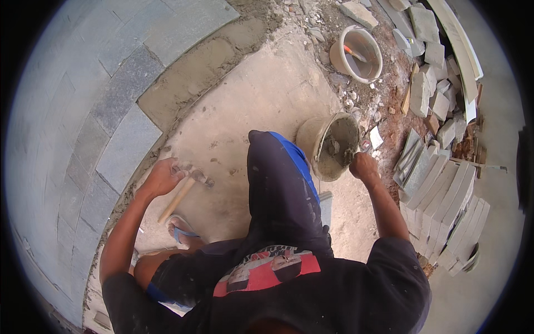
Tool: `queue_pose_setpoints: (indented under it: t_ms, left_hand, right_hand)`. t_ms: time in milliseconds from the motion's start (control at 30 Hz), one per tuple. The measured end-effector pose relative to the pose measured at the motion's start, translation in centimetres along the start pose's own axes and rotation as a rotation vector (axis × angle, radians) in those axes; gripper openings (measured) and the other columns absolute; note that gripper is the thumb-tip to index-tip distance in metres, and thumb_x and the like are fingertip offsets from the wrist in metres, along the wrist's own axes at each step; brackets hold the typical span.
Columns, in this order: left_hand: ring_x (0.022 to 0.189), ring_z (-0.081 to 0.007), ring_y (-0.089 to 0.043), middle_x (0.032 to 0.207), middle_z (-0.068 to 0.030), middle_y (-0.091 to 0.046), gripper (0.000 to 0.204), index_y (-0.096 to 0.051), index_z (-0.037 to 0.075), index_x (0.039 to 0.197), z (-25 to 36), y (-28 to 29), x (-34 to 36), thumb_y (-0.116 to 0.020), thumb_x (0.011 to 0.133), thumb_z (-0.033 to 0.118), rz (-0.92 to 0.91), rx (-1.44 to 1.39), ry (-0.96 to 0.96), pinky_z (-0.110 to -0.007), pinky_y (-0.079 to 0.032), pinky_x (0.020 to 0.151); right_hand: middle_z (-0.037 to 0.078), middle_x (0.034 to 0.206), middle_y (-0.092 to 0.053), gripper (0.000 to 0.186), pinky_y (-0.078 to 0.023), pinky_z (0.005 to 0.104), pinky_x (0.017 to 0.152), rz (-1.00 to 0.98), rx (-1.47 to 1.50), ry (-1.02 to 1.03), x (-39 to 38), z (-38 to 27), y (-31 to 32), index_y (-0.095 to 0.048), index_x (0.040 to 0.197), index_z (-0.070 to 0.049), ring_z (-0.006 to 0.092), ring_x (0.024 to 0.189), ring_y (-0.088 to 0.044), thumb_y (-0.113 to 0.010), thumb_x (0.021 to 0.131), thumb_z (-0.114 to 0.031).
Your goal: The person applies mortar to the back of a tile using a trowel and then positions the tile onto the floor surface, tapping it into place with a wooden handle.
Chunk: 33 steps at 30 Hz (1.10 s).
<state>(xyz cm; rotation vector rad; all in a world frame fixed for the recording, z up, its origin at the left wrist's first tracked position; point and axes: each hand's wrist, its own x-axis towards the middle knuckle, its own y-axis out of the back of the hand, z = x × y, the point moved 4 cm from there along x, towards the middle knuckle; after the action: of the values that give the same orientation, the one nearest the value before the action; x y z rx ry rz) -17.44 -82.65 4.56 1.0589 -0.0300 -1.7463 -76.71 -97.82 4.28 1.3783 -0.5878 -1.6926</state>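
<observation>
My left hand [162, 177] hangs in front of my left side, its fingers loosely bent and apart, with nothing plainly held. Just beside it, a hammer [177, 199] with a pale wooden handle lies near my sandalled foot. My right hand [364, 167] is closed in a fist at the right rim of a mortar-caked bucket [312, 139]. What the fist grips is hidden. The bucket leans so its mouth faces right. Grey wet mortar [332, 158] lies inside, with a mortar-covered lump close to my knuckles.
Grey stone paving [130, 142] spreads along the left, edged by a bed of mortar [192, 75]. A second bucket [339, 58] at the far right holds an orange-handled tool [354, 53]. Stacked slabs [442, 206] and stone offcuts [423, 89] line the right side, beside rubble.
</observation>
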Motion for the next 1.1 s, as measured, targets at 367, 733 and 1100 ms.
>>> queue_pose_setpoints:
  t_ms: [367, 733, 1100]
  left_hand:
    - [0.076, -0.0183, -0.063, 0.081, -0.0131, -0.069, 0.029, -0.070, -0.003, 0.098, -4.5, 8.2, -13.9, -0.071, 0.087, 0.025, 0.469, -0.134, 0.319, -0.035, -0.050, 0.071]
    - [0.076, -0.0175, -0.064, 0.084, -0.0066, -0.071, 0.024, -0.072, 0.001, 0.096, -15.1, -6.8, -31.0, -0.062, 0.092, 0.022, 1.152, -0.807, 0.384, -0.034, -0.052, 0.074]
    - [0.076, -0.0339, -0.071, 0.080, -0.0218, -0.072, 0.026, -0.072, -0.001, 0.083, -17.7, -32.4, -35.0, -0.058, 0.086, 0.021, 1.139, -0.383, 0.820, -0.044, -0.053, 0.072]
  right_hand:
    - [0.002, 0.076, -0.065, 0.027, -0.050, 0.0265, 0.056, -0.199, 1.015, 0.171, 1.1, 7.2, -4.7, -0.069, 0.103, 0.004, 0.0097, 0.062, -0.057, -0.073, 0.087, -0.017]
    - [0.004, 0.074, -0.063, 0.025, -0.045, 0.0304, 0.063, -0.062, 0.665, 0.365, -3.7, 2.9, 12.7, -0.073, 0.098, 0.001, 0.0121, 0.067, -0.052, -0.072, 0.080, -0.016]
    - [0.013, 0.089, -0.072, 0.030, -0.054, 0.0339, 0.077, -0.540, 0.271, 1.035, -3.4, -19.1, 26.0, -0.071, 0.105, 0.002, 0.0198, 0.081, -0.069, -0.071, 0.085, -0.020]
